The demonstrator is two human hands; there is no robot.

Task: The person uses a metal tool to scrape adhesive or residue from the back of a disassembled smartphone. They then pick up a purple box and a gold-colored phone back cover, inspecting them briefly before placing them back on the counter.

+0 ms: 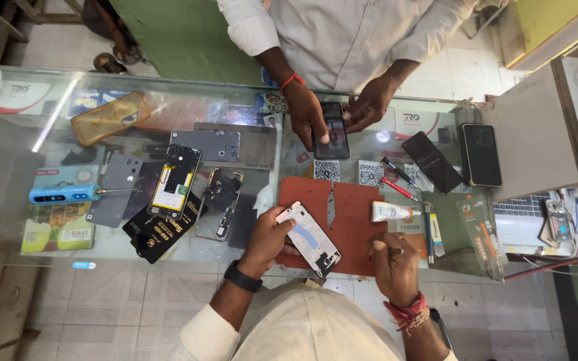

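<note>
My left hand (267, 239), with a black watch at the wrist, grips a pale phone frame (310, 238) and tilts it over a worn red mat (350, 217) on the glass counter (8, 174). My right hand (395, 266), red thread at the wrist, rests closed on the mat's right edge and pinches a thin dark tool (389, 252) that is mostly hidden. A small white glue tube (392, 211) lies just above that hand. Across the counter another person's two hands (306, 115) hold a dark phone (332, 130) flat.
An opened phone with a yellow battery (175, 182), a phone mid-frame (219, 203), grey back covers (207, 144) and a black sleeve lie at the left. A blue electric screwdriver (65, 194) points right. Two dark phones (479, 154) and screwdrivers (399, 180) lie right.
</note>
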